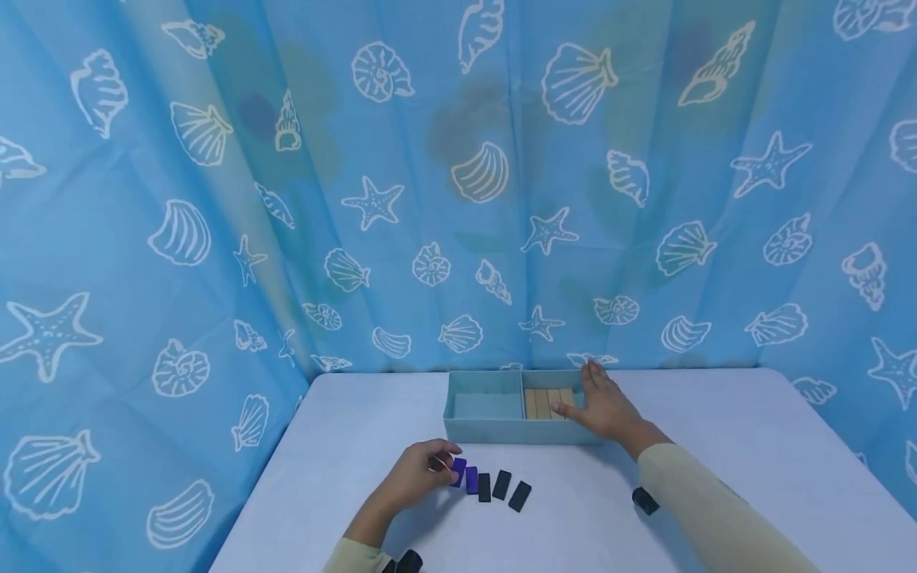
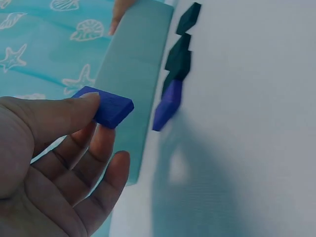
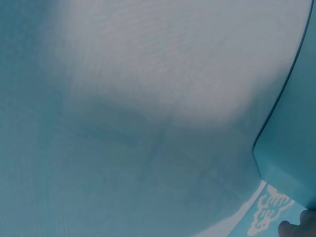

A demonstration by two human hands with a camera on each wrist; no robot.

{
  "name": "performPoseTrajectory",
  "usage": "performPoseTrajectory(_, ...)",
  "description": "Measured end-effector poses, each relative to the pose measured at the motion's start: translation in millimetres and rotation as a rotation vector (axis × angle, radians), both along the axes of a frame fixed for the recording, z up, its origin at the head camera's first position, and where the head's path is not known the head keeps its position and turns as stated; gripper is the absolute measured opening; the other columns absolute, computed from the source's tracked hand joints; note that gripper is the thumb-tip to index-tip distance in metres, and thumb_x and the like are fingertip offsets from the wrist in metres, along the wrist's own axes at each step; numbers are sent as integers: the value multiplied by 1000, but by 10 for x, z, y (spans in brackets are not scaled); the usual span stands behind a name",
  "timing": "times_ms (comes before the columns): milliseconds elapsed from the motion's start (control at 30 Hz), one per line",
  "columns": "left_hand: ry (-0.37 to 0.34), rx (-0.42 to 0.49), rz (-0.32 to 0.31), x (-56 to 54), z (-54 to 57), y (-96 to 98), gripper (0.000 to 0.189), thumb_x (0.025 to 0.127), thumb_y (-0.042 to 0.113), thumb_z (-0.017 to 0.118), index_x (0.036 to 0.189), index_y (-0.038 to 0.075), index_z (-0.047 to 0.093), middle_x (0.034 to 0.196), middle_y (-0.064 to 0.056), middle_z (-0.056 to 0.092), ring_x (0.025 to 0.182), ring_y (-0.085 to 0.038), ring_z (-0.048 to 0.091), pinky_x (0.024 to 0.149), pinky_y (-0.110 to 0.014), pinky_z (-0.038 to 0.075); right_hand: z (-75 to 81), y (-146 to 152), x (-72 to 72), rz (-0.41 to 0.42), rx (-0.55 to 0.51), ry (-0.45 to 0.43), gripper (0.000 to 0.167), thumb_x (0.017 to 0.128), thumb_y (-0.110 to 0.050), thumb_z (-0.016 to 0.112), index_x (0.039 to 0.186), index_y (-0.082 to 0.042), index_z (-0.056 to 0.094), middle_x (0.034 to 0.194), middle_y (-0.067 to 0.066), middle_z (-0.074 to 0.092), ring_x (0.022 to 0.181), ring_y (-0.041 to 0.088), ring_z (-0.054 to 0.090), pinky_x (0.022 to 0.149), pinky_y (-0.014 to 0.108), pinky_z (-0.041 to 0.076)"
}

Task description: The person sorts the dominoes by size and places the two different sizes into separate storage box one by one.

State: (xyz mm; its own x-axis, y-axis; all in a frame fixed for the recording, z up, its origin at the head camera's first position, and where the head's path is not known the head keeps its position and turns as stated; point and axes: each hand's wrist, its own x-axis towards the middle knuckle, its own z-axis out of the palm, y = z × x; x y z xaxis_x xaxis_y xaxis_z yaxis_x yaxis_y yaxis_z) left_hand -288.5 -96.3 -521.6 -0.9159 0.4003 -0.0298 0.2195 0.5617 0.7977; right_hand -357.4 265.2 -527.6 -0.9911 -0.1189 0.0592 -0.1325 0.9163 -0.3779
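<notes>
My left hand [image 1: 421, 469] pinches a small purple rectangular block [image 2: 116, 109] between thumb and fingers, over the table in front of the box. A second purple block [image 1: 471, 481] lies just right of it. Beside that, three black blocks [image 1: 501, 485] continue the uneven row. My right hand [image 1: 605, 404] rests at the right end of the pale blue-green box [image 1: 523, 432], fingers extended along the rim and thumb over its right compartment. Several tan blocks [image 1: 548, 403] stand side by side in that compartment. In the right wrist view only fingertips [image 3: 298, 224] show at the corner.
A divider [image 1: 522, 395] splits the box; its left compartment [image 1: 487, 404] shows a bare floor. The white table [image 1: 344, 430] ends at a blue shell-patterned curtain [image 1: 430, 199] behind and at the left. Dark wrist cameras [image 1: 645, 500] sit under the sleeves.
</notes>
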Motion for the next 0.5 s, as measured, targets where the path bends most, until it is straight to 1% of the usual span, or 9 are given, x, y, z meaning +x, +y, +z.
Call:
performPoseTrajectory(100, -13, 32, 4, -27, 45, -1, 33, 85, 5, 73, 117, 6, 66, 88, 4, 62, 84, -15, 61, 71, -31, 53, -25, 9, -7, -11, -11, -14, 114, 86, -72, 49, 149, 13, 5, 157, 29, 2, 143, 47, 4, 111, 61, 12)
performPoseTrajectory(200, -2, 50, 1, -56, 90, -1, 32, 86, 3, 71, 118, 3, 66, 89, 2, 61, 84, -16, 61, 69, -31, 54, -42, 12, -11, -16, -20, -15, 116, 85, -74, 49, 149, 13, 5, 157, 29, 2, 143, 47, 4, 111, 62, 12)
performPoseTrajectory(300, 14, 35, 9, -90, 144, 0, 31, 88, 5, 70, 119, 3, 66, 90, 3, 61, 85, -16, 60, 69, -29, 54, -46, 10, -11, -10, -16, -12, 117, 84, -75, 48, 150, 12, 5, 157, 29, 1, 143, 46, 4, 111, 61, 12)
performPoseTrajectory(500, 53, 25, -20, -196, 267, 14, 30, 91, 8, 68, 120, 2, 65, 92, 4, 61, 86, -15, 61, 71, -30, 55, 35, -14, 19, -9, -32, -22, 114, 87, -71, 49, 149, 12, 4, 157, 29, 1, 143, 46, 4, 111, 61, 12)
